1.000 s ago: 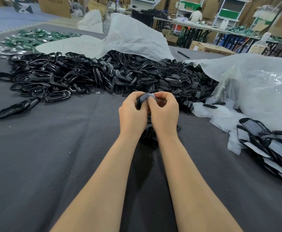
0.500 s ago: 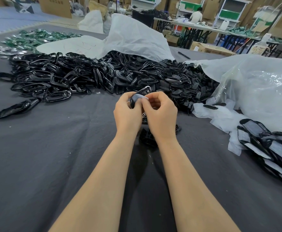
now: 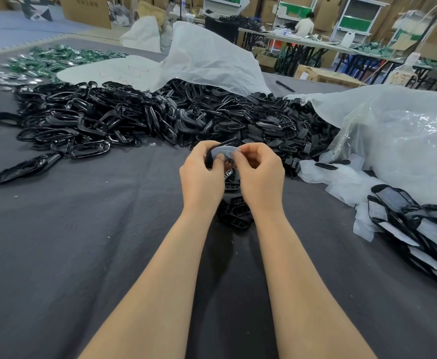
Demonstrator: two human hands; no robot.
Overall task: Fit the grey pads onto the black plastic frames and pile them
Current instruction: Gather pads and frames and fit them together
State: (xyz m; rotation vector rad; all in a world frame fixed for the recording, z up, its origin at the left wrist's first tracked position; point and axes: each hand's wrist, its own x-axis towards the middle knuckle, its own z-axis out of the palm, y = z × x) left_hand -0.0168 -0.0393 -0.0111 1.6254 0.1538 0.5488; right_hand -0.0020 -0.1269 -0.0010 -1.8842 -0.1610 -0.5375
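Head view: pinching thin grey pad [image 3: 222,152] against black plastic frame [image 3: 209,159] with curled fingers [image 3: 248,151] of left hand [image 3: 201,177] and right hand [image 3: 261,177].

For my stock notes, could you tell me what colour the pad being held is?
The pad is pale, translucent grey; the head view shows it best.

I can see only a bit of the black frame [image 3: 208,159]; the left hand [image 3: 201,177] covers the rest. The right hand [image 3: 261,177] hides one end of the grey pad [image 3: 222,152]. The stack of padded frames [image 3: 416,229] runs off the right edge.
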